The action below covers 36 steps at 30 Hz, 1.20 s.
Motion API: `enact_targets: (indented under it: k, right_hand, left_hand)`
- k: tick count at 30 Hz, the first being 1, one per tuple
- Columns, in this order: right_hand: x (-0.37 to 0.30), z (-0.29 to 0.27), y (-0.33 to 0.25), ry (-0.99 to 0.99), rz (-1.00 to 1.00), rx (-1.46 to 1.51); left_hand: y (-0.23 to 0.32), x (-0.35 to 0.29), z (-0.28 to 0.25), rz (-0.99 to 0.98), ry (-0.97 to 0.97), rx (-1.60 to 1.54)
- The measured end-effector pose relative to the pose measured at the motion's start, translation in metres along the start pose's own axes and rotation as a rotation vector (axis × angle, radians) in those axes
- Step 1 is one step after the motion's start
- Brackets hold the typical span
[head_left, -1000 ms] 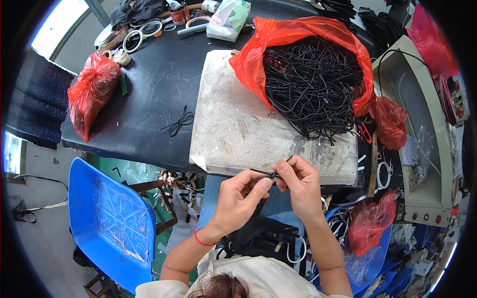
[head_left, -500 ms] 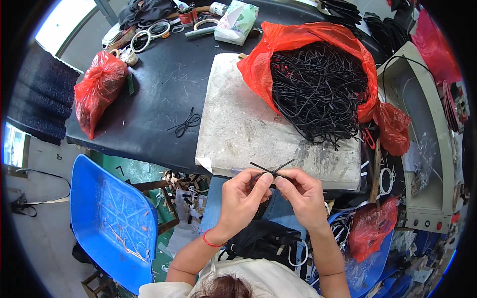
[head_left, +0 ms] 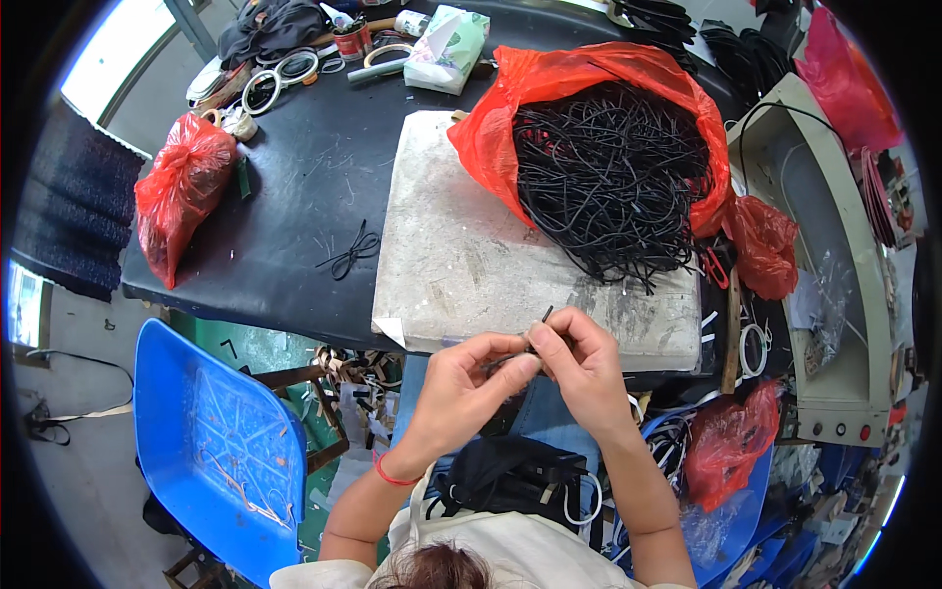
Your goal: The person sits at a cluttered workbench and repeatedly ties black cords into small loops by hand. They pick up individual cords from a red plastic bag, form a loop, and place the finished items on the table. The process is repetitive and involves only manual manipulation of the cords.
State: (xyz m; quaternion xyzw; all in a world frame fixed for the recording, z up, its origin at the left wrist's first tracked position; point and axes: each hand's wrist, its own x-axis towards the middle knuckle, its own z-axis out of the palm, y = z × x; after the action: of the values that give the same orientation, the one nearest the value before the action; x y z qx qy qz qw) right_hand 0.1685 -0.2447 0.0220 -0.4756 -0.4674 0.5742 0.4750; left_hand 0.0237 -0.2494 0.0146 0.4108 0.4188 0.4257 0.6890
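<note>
Black cord sits between the fingertips of both hands, just off the near edge of the pale board, one short end poking up beyond the right fingers. The left hand pinches it between thumb and forefinger, and the right hand pinches it likewise, the two sets of fingertips nearly meeting; how the cord runs between them is mostly hidden. A red band circles the left wrist. Below the hands, a black bag lies on the person's lap. Beyond the hands, the board rests on a dark table, stained near its front edge. On its far right part, an open red bag spills a heap of black cords. Left of the board, a looped cord lies on the table, and farther left stands a knotted red bag. Along the back are a tissue box, a red can and some pale rings. Down on the left, a blue tub holds a few thin scraps; on the right stands a beige cabinet with buttons at its near end.
</note>
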Motion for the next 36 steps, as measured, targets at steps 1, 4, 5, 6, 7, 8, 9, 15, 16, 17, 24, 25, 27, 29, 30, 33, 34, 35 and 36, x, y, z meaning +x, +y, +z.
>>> enact_targets:
  k: [1,4,5,6,7,8,9,15,16,17,24,25,27,29,30,33,34,35,36]
  right_hand:
    - [0.000,0.003,-0.001,0.054,-0.006,-0.006]
    - [-0.003,0.004,0.010,0.208,-0.189,-0.252]
    - [-0.005,0.005,0.012,0.216,-0.142,-0.253]
    - [-0.006,0.006,0.014,0.223,-0.095,-0.253]
    - [-0.005,0.005,0.014,0.227,-0.058,-0.251]
    - [-0.003,0.003,0.013,0.199,-0.090,-0.288]
    - [0.002,0.001,0.009,0.169,-0.122,-0.327]
    - [0.053,-0.036,-0.014,0.309,-0.734,-1.154]
    - [0.060,-0.042,-0.006,0.293,-0.758,-1.266]
    - [0.065,-0.046,-0.004,0.278,-0.784,-1.382]
    - [0.027,-0.028,-0.023,0.045,-0.847,-1.362]
    - [0.019,-0.024,-0.020,0.064,-0.813,-1.247]
    - [0.006,-0.014,-0.022,0.088,-0.758,-1.001]
    - [-0.002,-0.017,-0.033,0.129,-0.752,-1.040]
    - [-0.005,-0.023,-0.036,0.155,-0.747,-1.062]
    - [-0.010,-0.030,-0.039,0.136,-0.723,-1.147]
    - [-0.011,-0.030,-0.041,0.132,-0.708,-1.158]
    - [-0.010,-0.027,-0.043,0.130,-0.697,-1.101]
    - [-0.007,-0.023,-0.045,0.129,-0.685,-1.044]
  left_hand:
    - [0.001,0.002,-0.001,-0.002,-0.009,-0.002]
    - [-0.006,0.001,0.001,0.132,0.019,0.203]
    - [-0.008,0.001,0.002,0.201,0.034,0.302]
    - [-0.008,0.000,0.002,0.215,0.020,0.328]
    - [-0.005,0.001,-0.002,0.237,0.009,0.357]
    - [-0.004,0.000,-0.007,0.251,-0.001,0.388]
    - [-0.002,0.003,-0.019,0.228,-0.030,0.370]
    - [0.036,0.041,-0.131,0.427,0.504,0.958]
    - [0.032,0.048,-0.146,0.416,0.605,1.163]
    - [0.028,0.053,-0.151,0.417,0.692,1.259]
    - [0.034,0.033,-0.046,0.971,0.236,1.231]
    - [0.033,0.028,-0.020,0.907,0.115,1.167]
    - [0.020,0.029,-0.007,0.884,-0.039,0.960]
    - [0.027,0.020,-0.007,0.529,-0.123,0.691]
    - [0.029,0.017,-0.008,0.356,-0.164,0.548]
    - [0.032,0.004,-0.013,0.229,-0.176,0.333]
    - [0.034,0.000,-0.015,0.147,-0.198,0.236]
    - [0.034,-0.003,-0.018,0.097,-0.212,0.219]
    - [0.035,-0.007,-0.022,0.046,-0.226,0.202]
